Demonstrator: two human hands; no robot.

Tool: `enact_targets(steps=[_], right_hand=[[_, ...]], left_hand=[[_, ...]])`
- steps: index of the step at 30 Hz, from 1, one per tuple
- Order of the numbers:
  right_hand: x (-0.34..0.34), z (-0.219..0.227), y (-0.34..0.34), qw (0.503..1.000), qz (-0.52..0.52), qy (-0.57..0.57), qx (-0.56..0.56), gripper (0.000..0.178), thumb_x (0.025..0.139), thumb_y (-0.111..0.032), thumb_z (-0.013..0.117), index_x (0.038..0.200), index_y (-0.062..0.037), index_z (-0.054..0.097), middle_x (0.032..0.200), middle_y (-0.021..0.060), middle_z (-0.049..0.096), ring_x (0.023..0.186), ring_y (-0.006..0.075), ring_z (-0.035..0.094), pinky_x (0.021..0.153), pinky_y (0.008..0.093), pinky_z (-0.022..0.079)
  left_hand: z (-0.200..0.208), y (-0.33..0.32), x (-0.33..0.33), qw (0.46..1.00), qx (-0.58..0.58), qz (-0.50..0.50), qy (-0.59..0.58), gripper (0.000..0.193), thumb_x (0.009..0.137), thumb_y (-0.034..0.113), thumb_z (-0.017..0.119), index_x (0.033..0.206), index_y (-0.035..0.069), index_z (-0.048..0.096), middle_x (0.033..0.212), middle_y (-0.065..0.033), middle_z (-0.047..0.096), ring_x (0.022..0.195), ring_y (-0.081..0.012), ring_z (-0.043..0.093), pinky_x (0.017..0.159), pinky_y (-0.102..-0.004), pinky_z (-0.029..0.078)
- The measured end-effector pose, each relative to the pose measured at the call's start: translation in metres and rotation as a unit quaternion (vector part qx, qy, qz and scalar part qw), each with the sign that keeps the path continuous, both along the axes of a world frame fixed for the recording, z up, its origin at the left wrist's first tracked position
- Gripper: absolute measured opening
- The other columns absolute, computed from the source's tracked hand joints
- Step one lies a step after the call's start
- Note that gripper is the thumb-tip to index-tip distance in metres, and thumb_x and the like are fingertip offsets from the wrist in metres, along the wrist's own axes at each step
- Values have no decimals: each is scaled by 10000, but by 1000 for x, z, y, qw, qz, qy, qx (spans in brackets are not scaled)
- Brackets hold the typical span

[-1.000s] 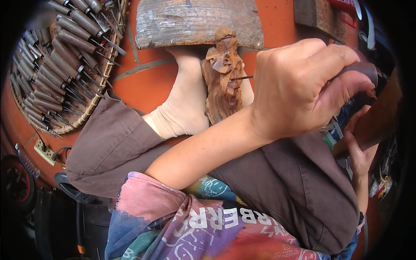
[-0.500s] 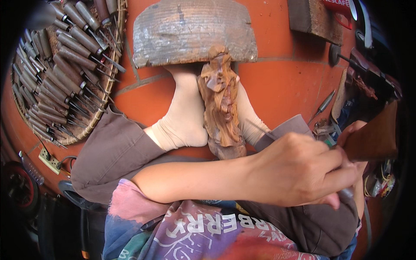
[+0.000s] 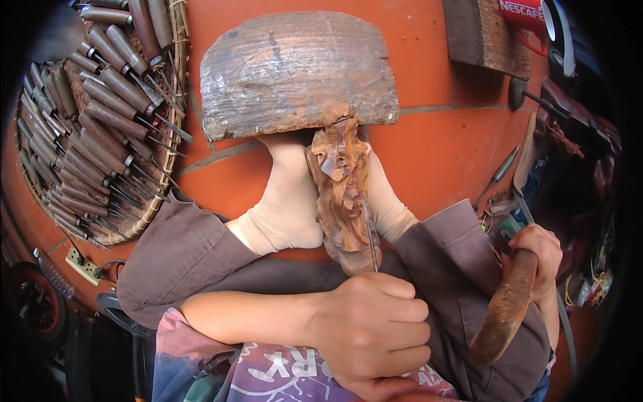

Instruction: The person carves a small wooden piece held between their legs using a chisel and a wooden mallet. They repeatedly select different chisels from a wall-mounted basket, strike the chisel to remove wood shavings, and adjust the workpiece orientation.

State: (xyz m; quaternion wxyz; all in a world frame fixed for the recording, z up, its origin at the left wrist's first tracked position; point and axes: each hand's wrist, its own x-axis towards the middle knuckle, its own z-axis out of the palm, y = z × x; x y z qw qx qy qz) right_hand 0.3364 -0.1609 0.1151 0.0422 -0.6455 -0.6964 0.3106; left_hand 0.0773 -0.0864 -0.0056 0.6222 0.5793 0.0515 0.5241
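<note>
A partly carved wooden figure (image 3: pixel 329 184) is held between two feet in beige socks (image 3: pixel 287 194), its top end leaning on a thick weathered wood block (image 3: pixel 295 74). My left hand (image 3: pixel 375 325) is closed in a fist round a chisel (image 3: pixel 370 234), whose handle is hidden by the fingers. The chisel's thin metal shaft lies along the figure's right side, its tip touching or very near the wood. At the right, my right hand (image 3: pixel 541 251) grips a wooden mallet (image 3: pixel 504 311), its worn brown end slanting down to the left over my knee.
A round woven tray (image 3: pixel 175 80) full of wood-handled chisels stands at the left, above a power strip (image 3: pixel 82 266). Another wood block (image 3: pixel 487 40) and a red mug (image 3: pixel 526 23) are at the far right. A single chisel (image 3: pixel 501 171) lies on the orange tiles.
My left hand has moved left, away from my right hand, bringing the chisel to the figure. My right hand has lowered slightly and the mallet has swung down. The view has shifted a little.
</note>
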Motion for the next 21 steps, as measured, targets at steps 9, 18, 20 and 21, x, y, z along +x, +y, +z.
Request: enact_targets(steps=[9,18,20,21], right_hand=[[-13,2,12,999,24,-20,-32,270,695,-28,784,887,-43,595,688,82,603,565,244,599,524,337,441],[-20,5,17,999,25,-28,-38,291,693,-24,807,893,-43,596,693,77,611,558,239,596,517,339,436],[-19,0,16,999,26,-19,-34,288,694,-23,807,891,-45,598,693,75,612,560,241,598,518,341,436],[-18,-2,16,999,24,-15,-35,287,693,-22,807,890,-45,599,693,75,612,563,242,600,521,343,438]], left_hand=[[-8,7,-22,996,-43,-75,17,290,808,315,533,601,116,496,595,2,422,521,-146,440,451,-285,274],[-6,8,-20,995,-81,-60,1,289,750,299,594,580,116,449,588,-6,368,515,-167,415,457,-308,270],[-8,8,-16,997,-72,-39,-5,328,784,300,588,564,120,425,575,-6,343,496,-172,407,451,-317,266],[-11,9,-11,998,-56,-17,-13,368,847,314,543,555,123,424,563,-4,345,479,-169,408,440,-314,265]])
